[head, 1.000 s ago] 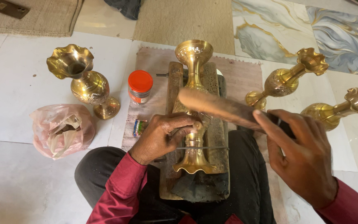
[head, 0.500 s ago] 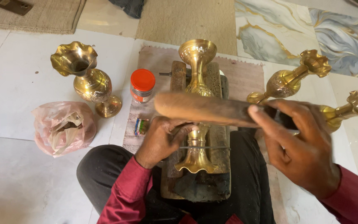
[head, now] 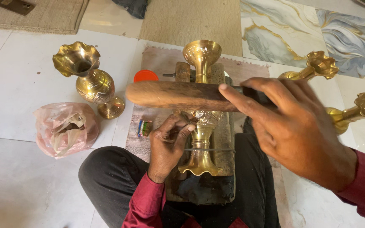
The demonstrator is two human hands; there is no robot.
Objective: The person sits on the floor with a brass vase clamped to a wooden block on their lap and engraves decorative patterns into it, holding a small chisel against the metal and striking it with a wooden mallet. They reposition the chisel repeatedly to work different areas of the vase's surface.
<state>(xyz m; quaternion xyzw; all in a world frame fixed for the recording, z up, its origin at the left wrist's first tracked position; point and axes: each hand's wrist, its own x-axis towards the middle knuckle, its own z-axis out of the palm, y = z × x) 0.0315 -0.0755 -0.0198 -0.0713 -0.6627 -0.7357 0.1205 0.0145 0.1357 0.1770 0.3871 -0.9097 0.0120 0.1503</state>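
A brass vase (head: pixel 201 126) lies lengthwise on a dark wooden block (head: pixel 227 143) across my lap, held by a wire over its stem. My left hand (head: pixel 170 143) pinches a small metal punch against the vase's body. My right hand (head: pixel 292 126) grips a long wooden mallet (head: pixel 178 96), raised level above the vase and hiding its middle.
An upright brass vase (head: pixel 90 80) stands at the left, beside a pink plastic bag (head: pixel 66 128). Two more brass vases (head: pixel 313 69) (head: pixel 362 110) lie at the right. An orange-lidded jar (head: pixel 145 76) sits behind the mallet on a cloth (head: pixel 157 63). A small coloured packet (head: pixel 144 127) lies near my left hand.
The mallet has swung from a slanted position to level and its head has moved left and up. My left hand stays on the vase.
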